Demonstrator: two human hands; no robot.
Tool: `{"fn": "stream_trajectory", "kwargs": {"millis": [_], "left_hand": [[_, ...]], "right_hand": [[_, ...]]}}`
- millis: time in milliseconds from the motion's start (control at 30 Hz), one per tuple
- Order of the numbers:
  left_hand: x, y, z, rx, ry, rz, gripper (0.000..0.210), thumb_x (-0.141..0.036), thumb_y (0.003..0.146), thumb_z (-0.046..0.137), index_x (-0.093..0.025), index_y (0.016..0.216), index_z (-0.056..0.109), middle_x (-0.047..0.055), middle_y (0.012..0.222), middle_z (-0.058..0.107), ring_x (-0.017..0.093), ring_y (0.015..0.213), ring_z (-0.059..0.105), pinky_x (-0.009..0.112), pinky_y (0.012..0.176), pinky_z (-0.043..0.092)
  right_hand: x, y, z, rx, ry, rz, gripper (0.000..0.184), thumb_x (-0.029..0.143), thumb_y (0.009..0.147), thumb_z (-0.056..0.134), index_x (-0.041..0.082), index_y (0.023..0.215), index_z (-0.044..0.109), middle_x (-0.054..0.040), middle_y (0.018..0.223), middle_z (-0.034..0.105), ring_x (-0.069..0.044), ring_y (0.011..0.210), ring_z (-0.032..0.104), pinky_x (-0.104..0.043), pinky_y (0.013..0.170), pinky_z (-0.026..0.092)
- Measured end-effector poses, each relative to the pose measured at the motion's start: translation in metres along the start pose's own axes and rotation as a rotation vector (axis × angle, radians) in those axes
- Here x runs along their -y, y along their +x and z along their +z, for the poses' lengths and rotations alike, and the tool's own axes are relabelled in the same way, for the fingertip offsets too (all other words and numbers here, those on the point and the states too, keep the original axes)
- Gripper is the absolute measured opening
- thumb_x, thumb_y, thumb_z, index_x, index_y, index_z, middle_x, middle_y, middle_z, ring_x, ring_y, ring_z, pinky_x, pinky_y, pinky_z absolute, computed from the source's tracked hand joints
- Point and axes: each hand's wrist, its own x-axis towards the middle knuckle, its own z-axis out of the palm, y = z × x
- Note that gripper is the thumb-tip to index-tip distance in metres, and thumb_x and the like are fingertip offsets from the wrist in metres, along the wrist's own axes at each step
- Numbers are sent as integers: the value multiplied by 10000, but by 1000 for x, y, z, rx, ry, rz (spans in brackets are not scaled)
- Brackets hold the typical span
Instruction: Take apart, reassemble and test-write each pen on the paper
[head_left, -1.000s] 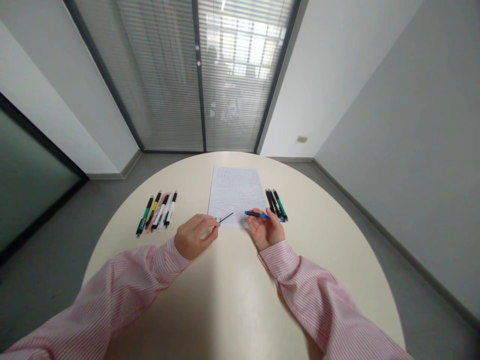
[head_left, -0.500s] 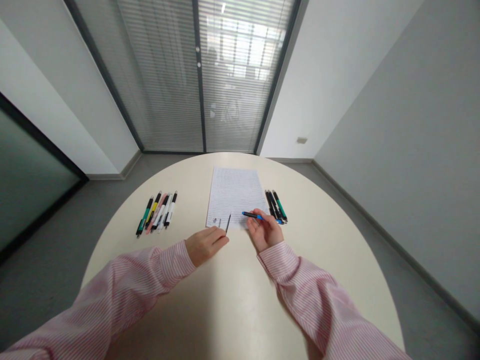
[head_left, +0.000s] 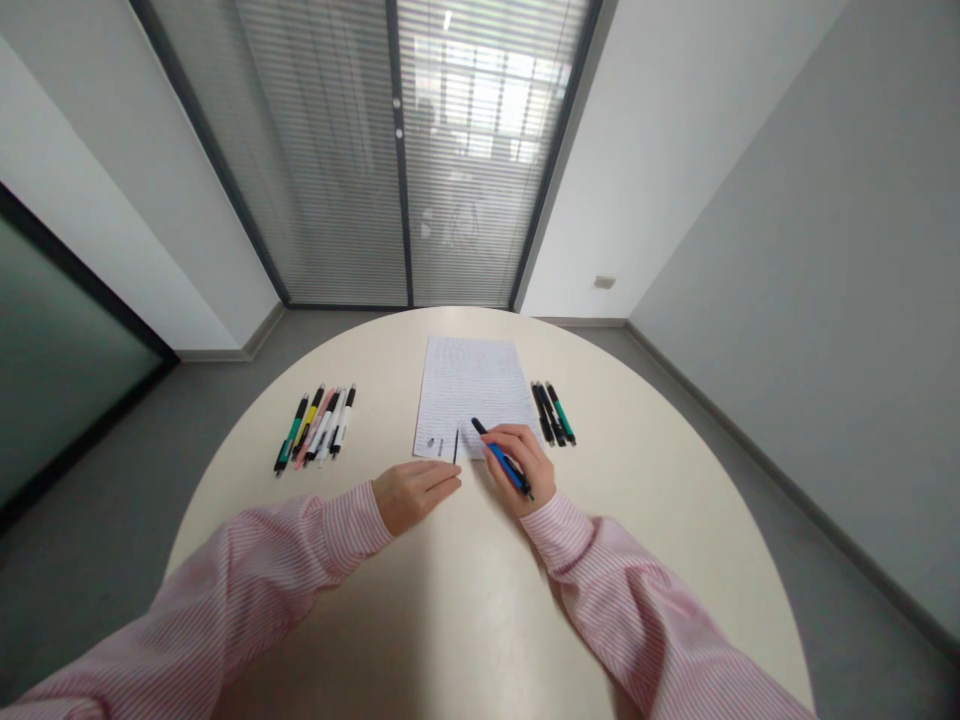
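My left hand (head_left: 415,494) is closed, pinching a thin dark pen refill (head_left: 456,443) that stands up from the fingertips at the near edge of a lined sheet of paper (head_left: 472,385). A blue pen (head_left: 507,466) with a black end lies across my right hand (head_left: 534,462), whose fingers are curled around it. The pen slants from upper left to lower right, its black end over the paper. On the sheet's near left corner sit a small dark part (head_left: 430,442) and a short thin piece (head_left: 440,447), both too small to name.
Several pens (head_left: 322,428) in green, yellow, pink, white and black lie in a row at the left of the round cream table (head_left: 480,620). Right of the paper lies a smaller group of black and green pens (head_left: 553,412). Beyond the table stands a glass partition with blinds (head_left: 337,200).
The blue pen has turned in my right hand, from nearly level to a steep slant. My right fingers have curled over it. My left hand has barely moved and still pinches the refill.
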Motion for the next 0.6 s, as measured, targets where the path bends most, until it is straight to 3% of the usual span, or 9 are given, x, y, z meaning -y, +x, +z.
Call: {"fn": "stream_trajectory", "kwargs": {"millis": [133, 333, 600], "left_hand": [[-2, 4, -5, -50, -28, -10, 218, -107, 882, 408, -121, 1009, 585, 106, 996, 665, 167, 970, 611, 304, 806, 542], [-5, 6, -8, -83, -52, -34, 189, -99, 871, 441, -115, 989, 588, 98, 973, 672, 168, 947, 614, 305, 806, 539], [-7, 8, -8, -80, -61, -22, 184, -101, 874, 437, -114, 977, 589, 93, 930, 675, 164, 909, 618, 301, 782, 538]], "right_hand": [[-10, -3, -1, 119, -145, -109, 313, 186, 827, 466, 243, 1106, 595, -104, 1045, 533, -212, 989, 529, -373, 855, 460], [-33, -5, 5, 183, -241, -77, 390, 120, 803, 452, 258, 1146, 576, -92, 1084, 513, -204, 943, 539, -332, 808, 483], [-33, -4, 8, 273, -398, -181, 449, 87, 799, 418, 238, 1204, 536, -114, 1103, 506, -240, 979, 498, -404, 859, 463]]}}
